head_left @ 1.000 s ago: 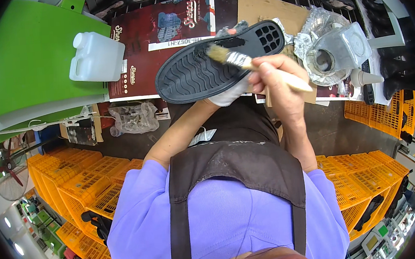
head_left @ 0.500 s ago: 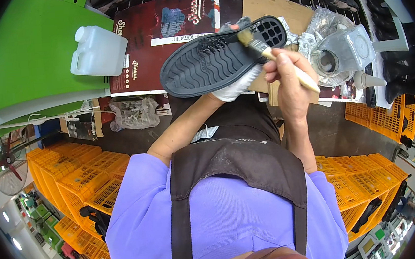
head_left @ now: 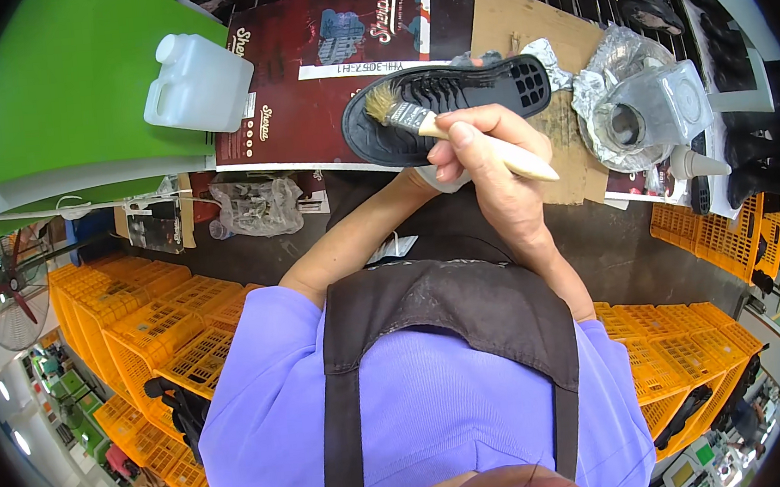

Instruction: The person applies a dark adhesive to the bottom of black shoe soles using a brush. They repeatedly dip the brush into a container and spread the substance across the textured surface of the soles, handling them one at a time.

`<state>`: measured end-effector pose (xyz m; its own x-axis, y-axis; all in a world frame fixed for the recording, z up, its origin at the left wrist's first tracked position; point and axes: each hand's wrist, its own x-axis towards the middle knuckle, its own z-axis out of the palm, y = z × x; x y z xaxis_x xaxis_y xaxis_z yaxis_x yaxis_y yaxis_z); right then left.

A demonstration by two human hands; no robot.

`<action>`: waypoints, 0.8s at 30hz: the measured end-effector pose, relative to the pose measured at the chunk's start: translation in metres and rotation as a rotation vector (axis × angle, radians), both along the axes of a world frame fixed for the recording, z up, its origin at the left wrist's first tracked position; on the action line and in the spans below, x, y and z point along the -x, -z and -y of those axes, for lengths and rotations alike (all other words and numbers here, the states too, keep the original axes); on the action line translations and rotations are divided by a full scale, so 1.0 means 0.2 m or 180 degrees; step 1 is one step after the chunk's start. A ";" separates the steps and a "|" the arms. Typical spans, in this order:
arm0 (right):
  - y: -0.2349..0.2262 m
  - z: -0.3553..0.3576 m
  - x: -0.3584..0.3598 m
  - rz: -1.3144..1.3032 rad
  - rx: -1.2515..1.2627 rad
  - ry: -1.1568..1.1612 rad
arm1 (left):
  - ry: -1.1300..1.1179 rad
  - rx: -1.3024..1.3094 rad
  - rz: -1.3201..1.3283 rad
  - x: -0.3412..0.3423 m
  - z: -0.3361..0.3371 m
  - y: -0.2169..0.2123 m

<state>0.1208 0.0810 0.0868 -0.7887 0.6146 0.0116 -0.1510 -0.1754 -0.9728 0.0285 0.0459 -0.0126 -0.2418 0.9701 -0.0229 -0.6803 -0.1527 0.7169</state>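
Note:
A black shoe sole point(head_left: 478, 87) with a wavy tread and a honeycomb patch lies tread side up over the bench. My left hand point(head_left: 441, 180), in a pale glove, supports it from beneath. Most of that hand is hidden, but gloved fingertips show along the sole's far edge. In my right hand point(head_left: 504, 164) is a flat paintbrush point(head_left: 411, 116) with a cream handle and a metal band. Its yellowish bristles touch the tread near the sole's left end.
A translucent white jug point(head_left: 200, 88) stands at the left beside a green surface point(head_left: 60, 77). Dark red printed cardboard point(head_left: 281, 114) covers the bench. To the right, a clear container point(head_left: 675, 103) tilts over a foil-wrapped bowl point(head_left: 598, 128), near a white nozzle bottle point(head_left: 698, 162). Orange crates point(head_left: 175, 332) stand behind me.
The brush has swept left from near the honeycomb patch to the sole's other end. The sole has shifted slightly right and turned more level, tilting away from view.

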 end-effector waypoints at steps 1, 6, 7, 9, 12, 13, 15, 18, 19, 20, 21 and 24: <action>0.00 -0.01 0.00 -0.0012 -0.0014 0.0003 | -0.0007 0.0043 -0.0312 0.00 0.01 0.00; 0.01 -0.06 0.01 -0.0183 -0.0020 0.0049 | 0.0103 0.0209 -0.2011 0.02 0.09 -0.02; 0.02 -0.07 0.01 -0.0317 0.0067 0.0112 | 0.0148 0.0214 -0.2351 0.02 0.10 -0.03; 0.03 -0.09 0.01 -0.0451 0.0097 0.0171 | 0.0213 0.0191 -0.3004 0.03 0.13 -0.03; 0.04 -0.10 0.01 -0.0581 0.0101 0.0173 | 0.0107 -0.0077 -0.4270 0.04 0.14 0.01; 0.05 -0.11 0.02 -0.0610 0.0090 0.0168 | 0.0135 -0.0108 -0.4630 0.05 0.14 0.00; 0.05 -0.12 0.02 -0.0636 0.0042 0.0162 | 0.0197 -0.0135 -0.4186 0.07 0.15 -0.01; 0.05 -0.16 0.02 -0.0579 -0.0129 0.0134 | 0.0627 -0.0257 -0.4238 0.11 0.15 -0.11; 0.04 -0.19 0.02 -0.0524 -0.0222 0.0120 | 0.0836 -0.0316 -0.4372 0.13 0.15 -0.17; 0.04 -0.21 0.02 -0.0460 -0.0320 0.0104 | 0.1085 -0.0333 -0.4396 0.15 0.15 -0.21; 0.05 -0.24 0.02 -0.0457 -0.0350 0.0051 | 0.1355 -0.0311 -0.4241 0.17 0.16 -0.24; 0.05 -0.33 0.04 -0.0165 -0.0686 -0.0101 | 0.2049 0.0045 -0.3278 0.23 0.20 -0.28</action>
